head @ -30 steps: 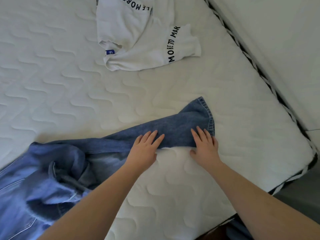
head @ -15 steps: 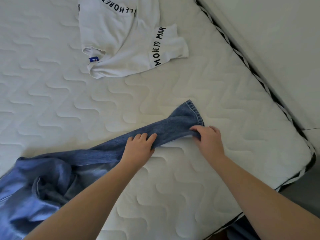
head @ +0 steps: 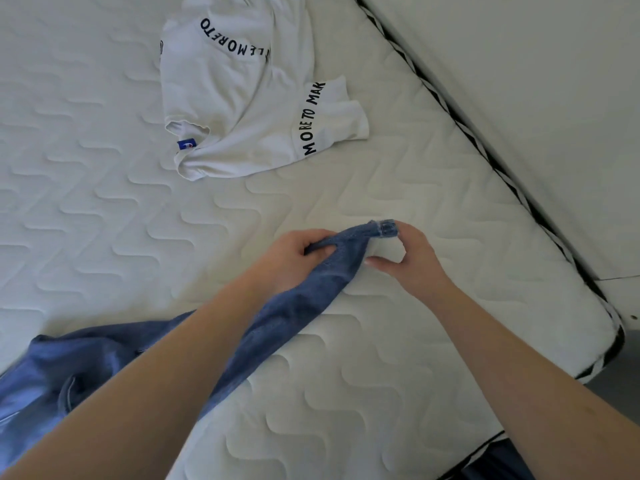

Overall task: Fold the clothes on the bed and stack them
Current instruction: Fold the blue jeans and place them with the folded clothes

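Blue jeans [head: 298, 306] lie crumpled at the lower left of the white quilted mattress [head: 398, 375], with one leg stretched toward the middle. My left hand [head: 291, 254] grips that leg near its end, fingers curled round the bunched denim. My right hand [head: 412, 258] pinches the hem of the same leg just to the right. The leg end is lifted a little off the mattress. A white T-shirt [head: 249, 105] with black lettering lies rumpled at the top centre, apart from both hands.
The mattress edge with black-and-white piping [head: 485, 147] runs diagonally down the right side, beside a pale wall [head: 536, 98]. The bed's near corner is at the lower right, with dark floor [head: 609, 386] below it.
Both hands went from lying flat on the jeans leg to gripping its end. The leg end has bunched up and lifted. The view has shifted, so the T-shirt sits lower in the frame.
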The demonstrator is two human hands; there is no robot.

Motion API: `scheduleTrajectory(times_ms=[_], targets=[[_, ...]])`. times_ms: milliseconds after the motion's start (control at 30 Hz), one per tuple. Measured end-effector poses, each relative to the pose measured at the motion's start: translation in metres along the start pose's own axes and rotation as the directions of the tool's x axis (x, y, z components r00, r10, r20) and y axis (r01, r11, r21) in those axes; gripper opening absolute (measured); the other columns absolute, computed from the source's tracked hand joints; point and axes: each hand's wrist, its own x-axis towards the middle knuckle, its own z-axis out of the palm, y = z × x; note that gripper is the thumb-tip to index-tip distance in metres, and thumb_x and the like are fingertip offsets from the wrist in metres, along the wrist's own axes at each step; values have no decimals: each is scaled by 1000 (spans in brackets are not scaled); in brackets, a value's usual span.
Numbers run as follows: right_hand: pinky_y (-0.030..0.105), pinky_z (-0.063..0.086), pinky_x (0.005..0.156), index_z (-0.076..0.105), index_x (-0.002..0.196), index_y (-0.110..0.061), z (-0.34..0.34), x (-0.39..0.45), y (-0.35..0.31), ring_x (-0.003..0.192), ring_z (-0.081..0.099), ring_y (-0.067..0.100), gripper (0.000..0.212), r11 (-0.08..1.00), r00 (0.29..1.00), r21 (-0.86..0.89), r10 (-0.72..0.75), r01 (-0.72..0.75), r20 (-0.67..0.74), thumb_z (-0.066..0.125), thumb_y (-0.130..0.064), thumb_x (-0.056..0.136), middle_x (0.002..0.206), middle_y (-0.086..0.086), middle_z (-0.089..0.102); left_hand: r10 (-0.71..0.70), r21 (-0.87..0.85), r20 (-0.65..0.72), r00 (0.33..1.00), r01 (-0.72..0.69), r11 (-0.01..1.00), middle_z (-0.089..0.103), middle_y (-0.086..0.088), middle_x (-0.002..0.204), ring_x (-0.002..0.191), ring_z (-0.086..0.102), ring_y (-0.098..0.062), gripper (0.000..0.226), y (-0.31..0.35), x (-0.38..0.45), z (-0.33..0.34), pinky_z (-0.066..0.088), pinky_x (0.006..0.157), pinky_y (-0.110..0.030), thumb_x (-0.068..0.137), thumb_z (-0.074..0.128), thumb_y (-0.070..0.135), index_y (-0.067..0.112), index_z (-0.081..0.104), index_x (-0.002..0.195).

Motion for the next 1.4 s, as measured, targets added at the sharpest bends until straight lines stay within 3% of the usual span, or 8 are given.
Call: scheduleTrajectory(times_ms=[167, 533, 600, 733, 867, 933, 1167, 1400], targets=[[17, 38, 99, 63, 91, -20, 5, -5, 24, 118, 53, 15, 11, 984, 972, 118, 109, -135, 206, 72, -17, 86, 120, -8, 63, 32, -43, 101, 994, -28, 999, 74, 15, 95, 92, 68, -2, 29, 14, 0, -24, 50, 82, -14, 97, 58, 16, 42, 71, 99], [31, 47, 78, 48, 74, -23, -35, -36, 52, 73, 60, 13, 29, 832, 974, 541, 207, -126, -92, 60, -5, 94, 72, 1, 58, 67, 63, 76, 995, -72, 995, 71, 11, 82, 75, 62, 2, 8, 45, 45, 9, 47, 72, -12, 95, 63, 28, 34, 68, 93], [36, 46, 96, 55, 101, -28, -35, -40, 58, 103, 61, 11, 15, 845, 976, 492, 208, -209, 57, 63, -18, 94, 108, 3, 65, 71, 79, 130, 989, -82, 993, 69, 12, 78, 74, 61, 3, 12, 50, 50, 18, 47, 72, -12, 96, 61, 29, 34, 68, 88], [17, 30, 109, 31, 148, -30, -30, -48, 70, 134, 38, -1, 90, 934, 913, 286, 86, -212, 398, 78, -45, 73, 145, -14, 45, 82, 91, 239, 968, -106, 990, 60, 21, 68, 67, 55, 4, 26, 51, 52, 22, 41, 67, -13, 97, 60, 24, 38, 63, 75], [30, 33, 101, 56, 134, -24, -14, -42, 77, 120, 46, 22, 68, 956, 971, -294, 80, -11, 224, 83, -40, 73, 127, 0, 51, 43, 47, 341, 939, -63, 997, 68, 14, 77, 73, 62, -1, 14, 53, 52, 17, 49, 72, -19, 97, 60, 23, 25, 69, 87], [33, 37, 100, 68, 116, -19, -13, -42, 76, 114, 49, 21, 46, 979, 981, -195, 87, -53, 172, 83, -30, 74, 121, 2, 53, 34, -10, 365, 930, -33, 999, 70, 5, 82, 76, 65, -8, 17, 54, 52, 13, 53, 75, -26, 96, 60, 26, 13, 70, 96], [26, 57, 66, 64, 119, -21, -50, -69, 59, 94, 71, 20, 40, 724, 841, 528, 132, -443, 524, 74, -7, 84, 109, -2, 74, 66, 145, -31, 997, -61, 987, 68, 14, 75, 69, 60, 0, 13, 42, 78, 8, 45, 64, -16, 97, 59, 35, 28, 69, 91], [30, 59, 54, 65, 97, -13, -38, -50, 72, 61, 68, 16, 20, 854, 906, 302, 409, -423, 113, 78, -19, 83, 87, 10, 72, 14, 359, -132, 991, 34, 933, 52, 7, 67, 63, 46, -8, 18, -1, 129, 43, 31, 54, -22, 97, 58, 33, 21, 56, 85]])
